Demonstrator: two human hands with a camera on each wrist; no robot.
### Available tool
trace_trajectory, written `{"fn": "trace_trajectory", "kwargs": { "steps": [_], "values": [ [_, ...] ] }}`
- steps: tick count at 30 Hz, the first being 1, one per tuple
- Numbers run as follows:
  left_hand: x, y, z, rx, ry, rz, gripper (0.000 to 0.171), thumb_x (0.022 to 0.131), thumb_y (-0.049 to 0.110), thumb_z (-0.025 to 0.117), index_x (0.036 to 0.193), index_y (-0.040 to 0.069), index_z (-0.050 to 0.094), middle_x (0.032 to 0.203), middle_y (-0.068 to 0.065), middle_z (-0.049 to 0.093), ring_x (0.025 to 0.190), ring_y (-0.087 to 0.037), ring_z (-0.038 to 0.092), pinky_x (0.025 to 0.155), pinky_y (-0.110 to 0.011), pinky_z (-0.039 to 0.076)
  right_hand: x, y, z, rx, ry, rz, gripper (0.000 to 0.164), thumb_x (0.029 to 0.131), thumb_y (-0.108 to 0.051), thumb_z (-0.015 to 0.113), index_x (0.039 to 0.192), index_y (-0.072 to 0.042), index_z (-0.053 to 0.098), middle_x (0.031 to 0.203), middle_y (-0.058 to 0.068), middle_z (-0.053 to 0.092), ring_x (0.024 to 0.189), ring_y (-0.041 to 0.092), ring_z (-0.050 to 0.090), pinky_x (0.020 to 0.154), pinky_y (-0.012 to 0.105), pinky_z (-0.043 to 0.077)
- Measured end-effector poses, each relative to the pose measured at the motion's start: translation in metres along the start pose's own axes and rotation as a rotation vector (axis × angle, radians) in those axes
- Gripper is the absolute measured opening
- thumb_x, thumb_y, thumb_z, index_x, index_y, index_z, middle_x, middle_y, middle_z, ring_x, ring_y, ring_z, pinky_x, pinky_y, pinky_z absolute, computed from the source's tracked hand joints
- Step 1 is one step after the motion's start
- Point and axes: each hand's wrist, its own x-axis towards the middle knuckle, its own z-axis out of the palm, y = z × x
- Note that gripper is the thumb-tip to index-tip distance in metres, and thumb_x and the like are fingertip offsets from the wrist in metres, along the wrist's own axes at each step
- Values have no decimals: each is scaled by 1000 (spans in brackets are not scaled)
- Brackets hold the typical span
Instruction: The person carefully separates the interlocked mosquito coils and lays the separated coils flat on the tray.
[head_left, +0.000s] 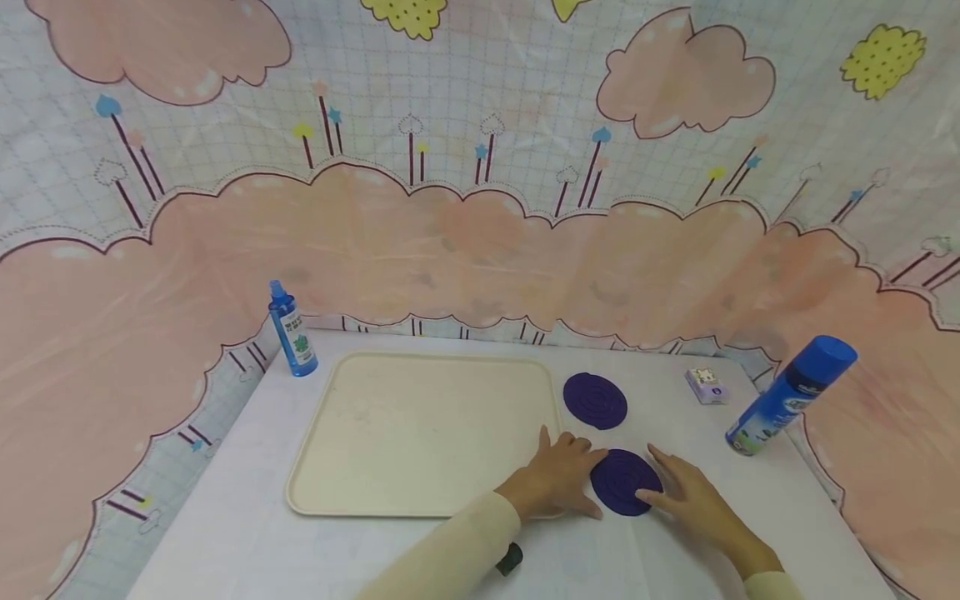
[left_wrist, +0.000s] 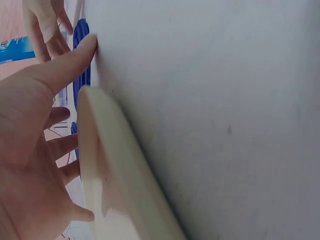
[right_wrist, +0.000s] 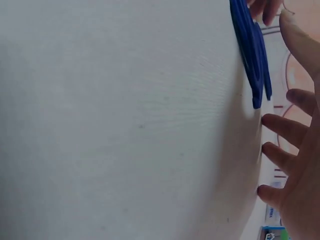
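Observation:
A dark blue spiral disc (head_left: 626, 483), looking like a mosquito coil, lies on the white table to the right of a cream tray. On its left side is my left hand (head_left: 557, 477), fingers spread, with fingertips at the disc's edge and the palm over the tray's near right corner. My right hand (head_left: 696, 502) is at the disc's right side, its thumb tip right at the rim and its fingers loosely extended. Just beyond lies a second spiral disc (head_left: 595, 401). In the right wrist view, the coil (right_wrist: 246, 47) appears edge-on past my right fingertips.
The cream tray (head_left: 427, 433) takes up the middle of the table. A blue spray bottle (head_left: 294, 333) stands at the back left. To the right are a small purple-and-white box (head_left: 707, 387) and a tall blue aerosol can (head_left: 787, 400). A patterned cloth (head_left: 465, 250) hangs behind.

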Motion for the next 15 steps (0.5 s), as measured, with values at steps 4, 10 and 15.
{"fn": "trace_trajectory", "kwargs": {
  "steps": [4,10,15],
  "values": [
    [3,7,2,19,10,-35,82,77,70,75,149,36,51,153,14,52,141,-14,45,123,-62,30,-4,1,5,-50,41,-41,94,83,-57,77,155,-9,42,156,27,45,141,61,35,105,81,33],
    [6,13,4,-1,34,-47,70,82,61,76,142,30,59,145,15,58,138,-12,47,123,-61,32,-10,3,11,-100,111,-163,96,68,-53,89,144,-4,55,148,23,56,138,58,42,106,79,33],
    [9,15,7,6,55,-42,64,82,58,77,137,29,64,140,16,62,135,-11,49,122,-59,34,-11,1,13,-110,131,-171,89,71,-48,89,140,-1,59,146,22,58,138,56,44,108,75,35]
  ]
}}
